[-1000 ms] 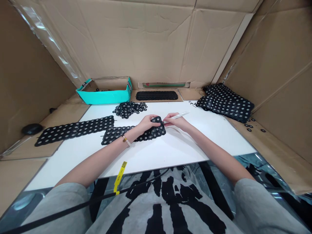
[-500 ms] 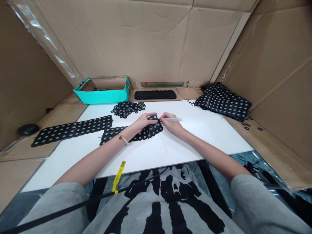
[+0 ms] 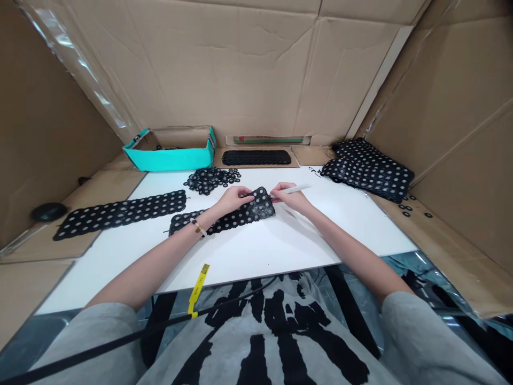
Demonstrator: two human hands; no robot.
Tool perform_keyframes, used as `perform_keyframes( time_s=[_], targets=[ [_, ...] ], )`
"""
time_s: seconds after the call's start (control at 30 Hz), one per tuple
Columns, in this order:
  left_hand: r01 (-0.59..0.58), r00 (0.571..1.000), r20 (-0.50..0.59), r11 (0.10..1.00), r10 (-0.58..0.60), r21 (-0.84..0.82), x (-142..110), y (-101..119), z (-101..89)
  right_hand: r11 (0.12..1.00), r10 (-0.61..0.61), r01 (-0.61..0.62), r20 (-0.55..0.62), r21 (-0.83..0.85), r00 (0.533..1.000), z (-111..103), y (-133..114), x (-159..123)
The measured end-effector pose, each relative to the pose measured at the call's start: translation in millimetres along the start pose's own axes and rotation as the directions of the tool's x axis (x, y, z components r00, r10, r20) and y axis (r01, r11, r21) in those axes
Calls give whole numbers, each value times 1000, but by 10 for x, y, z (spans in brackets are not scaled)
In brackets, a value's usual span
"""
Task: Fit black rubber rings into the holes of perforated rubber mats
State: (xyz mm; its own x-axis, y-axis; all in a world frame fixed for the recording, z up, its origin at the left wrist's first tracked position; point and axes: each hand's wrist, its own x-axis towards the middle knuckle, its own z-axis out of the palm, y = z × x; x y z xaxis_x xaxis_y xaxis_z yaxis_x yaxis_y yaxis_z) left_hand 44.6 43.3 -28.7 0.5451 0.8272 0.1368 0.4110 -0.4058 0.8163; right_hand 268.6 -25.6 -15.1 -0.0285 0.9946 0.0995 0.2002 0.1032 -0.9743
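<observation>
My left hand (image 3: pixel 233 199) pinches the upper edge of a black strip of joined rings (image 3: pixel 244 216), thumb on top. The strip lies slantwise on the white board, and its left part runs under my left forearm. Just past the strip's right end, my right hand (image 3: pixel 290 199) is closed around a white pen-like tool (image 3: pixel 297 189), whose handle sticks out to the right. The tool's tip is hidden by my fingers and too small to make out. Close by lies a second black ring strip (image 3: pixel 124 214), with a short thread end at its right.
Loose black rings (image 3: pixel 208 180) are heaped behind my left hand. Behind them stands a turquoise-fronted box (image 3: pixel 172 159). A dark stacked strip (image 3: pixel 256 157) lies at the back, a pile of ring sheets (image 3: pixel 372 168) at right. Cardboard walls (image 3: pixel 248 69) enclose the white board (image 3: pixel 340 224).
The strip's right end, folded up under my left fingers before, now lies flatter and spread out. My right hand has moved slightly right with the white tool.
</observation>
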Motion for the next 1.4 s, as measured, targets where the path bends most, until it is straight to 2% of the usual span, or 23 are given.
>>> perform_keyframes(
  time_s=[0.1,0.23,0.4,0.53,0.73,0.9,1.03,1.2,1.4],
  targets=[
    [-18,1000,14,999,18,36,4,-18,13,992,59,-64,50,105,997,-43,-38,12],
    [-79,997,7,993,78,88,-59,92,88,984,12,-14,14,175,1000,31,-68,-15],
    [-62,994,-79,985,75,161,-153,211,172,996,-6,8,-19,88,1000,113,9,-8],
    [-24,995,-97,993,35,113,-169,241,211,999,-14,14,-1,51,1000,113,63,3],
    [-8,1000,-12,1000,8,-14,-132,222,226,999,-51,51,5,9,999,127,53,-25],
    [-3,1000,8,997,3,-71,-130,228,225,999,-54,54,-19,1,998,122,62,-5],
    [24,999,34,994,-21,-103,-151,269,218,995,-78,79,11,-61,997,116,75,-21],
    [113,984,158,978,-85,-177,-159,280,166,953,-173,171,16,-250,985,151,49,-91],
    [164,956,276,962,-100,-219,-130,242,75,930,-227,216,-2,-298,974,208,36,-108]
  ],
)
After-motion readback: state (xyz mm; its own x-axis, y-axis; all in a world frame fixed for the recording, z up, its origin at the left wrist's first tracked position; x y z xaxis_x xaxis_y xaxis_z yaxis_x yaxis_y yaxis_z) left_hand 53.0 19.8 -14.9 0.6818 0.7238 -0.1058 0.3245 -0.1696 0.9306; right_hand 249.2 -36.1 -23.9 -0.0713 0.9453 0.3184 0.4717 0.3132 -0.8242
